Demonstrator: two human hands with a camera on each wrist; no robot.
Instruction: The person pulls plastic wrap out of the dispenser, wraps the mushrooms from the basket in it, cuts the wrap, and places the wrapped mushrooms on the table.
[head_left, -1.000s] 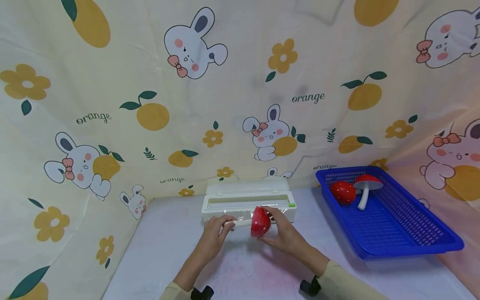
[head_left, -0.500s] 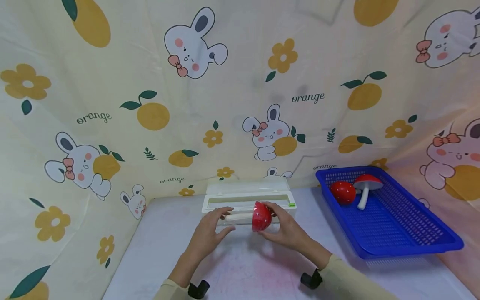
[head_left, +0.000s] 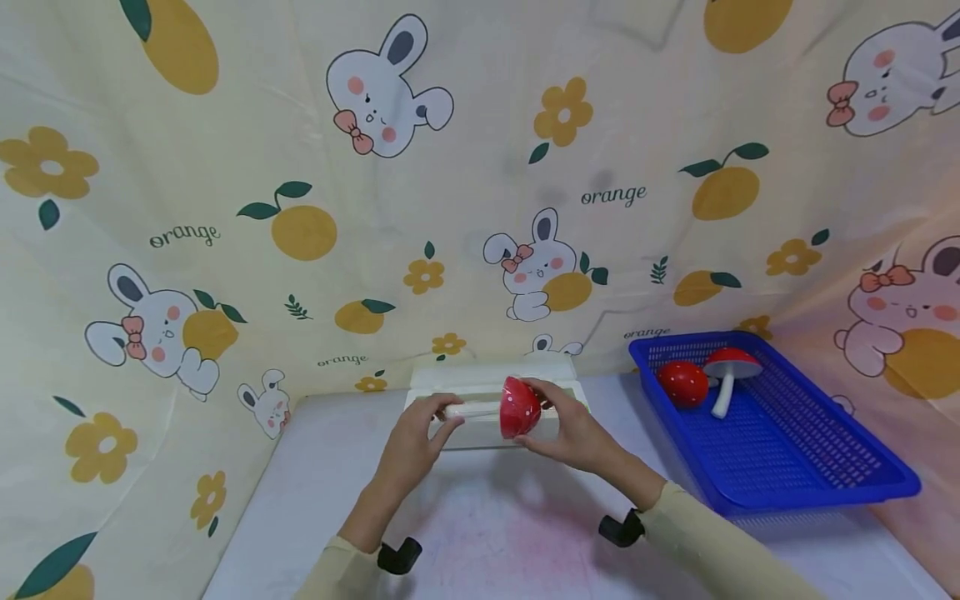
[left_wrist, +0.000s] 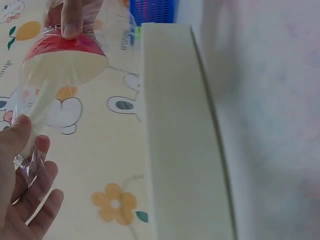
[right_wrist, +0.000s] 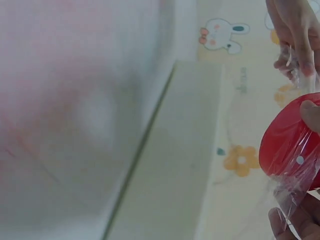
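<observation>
A toy mushroom with a white-dotted red cap and a white stem is held sideways in both hands. Clear plastic film wraps it, crinkled and gathered at the stem end and over the cap. My left hand pinches the stem end between thumb and fingers, its other fingers loosely bent in the left wrist view. At the cap, my right hand grips with thumb and fingers on opposite sides. Behind and below the mushroom stands a long white box with its lid raised.
On the right, a blue basket contains two more toy mushrooms: a rounded red one and one with its stem showing. A patterned cloth hangs behind the white table.
Both hands have raised the mushroom, so it now overlaps the white box's opening. My left thumb, apart from the stem half a second ago, has come back against it.
</observation>
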